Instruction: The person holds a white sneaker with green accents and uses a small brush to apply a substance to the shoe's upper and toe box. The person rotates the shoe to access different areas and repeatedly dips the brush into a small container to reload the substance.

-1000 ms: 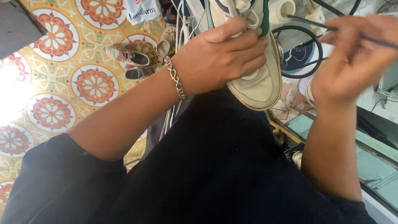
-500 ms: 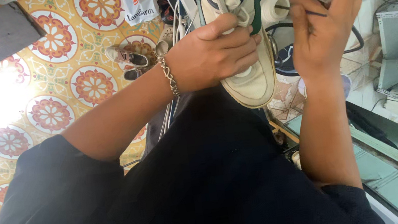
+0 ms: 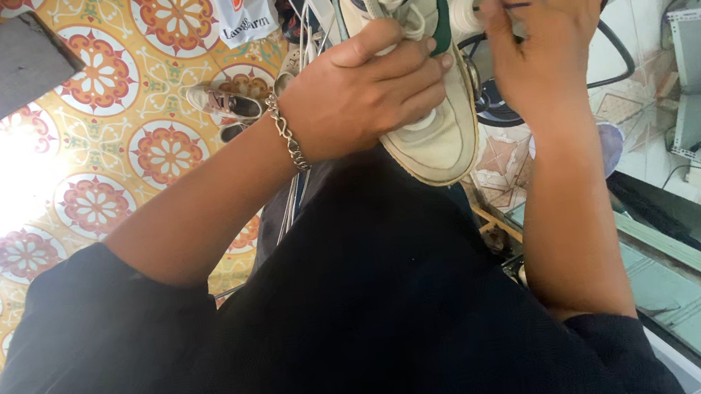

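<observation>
The shoe (image 3: pixel 425 116), long axis running away from the body, is clamped by the left hand (image 3: pixel 364 93); just beside its laces, a thin needle (image 3: pixel 505 5) is pinched by the right hand (image 3: pixel 544 31).

Left hand (image 3: pixel 369 92) grips sneaker (image 3: pixel 435 124); right hand (image 3: pixel 547 21) pinches needle (image 3: pixel 505 5).

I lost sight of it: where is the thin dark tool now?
In the head view, upper right: pinched in the right hand, just right of the white sneaker.

Left hand (image 3: pixel 365 97) curled in a firm grip, right hand (image 3: pixel 546 12) raised, fingertips pinched.
</observation>
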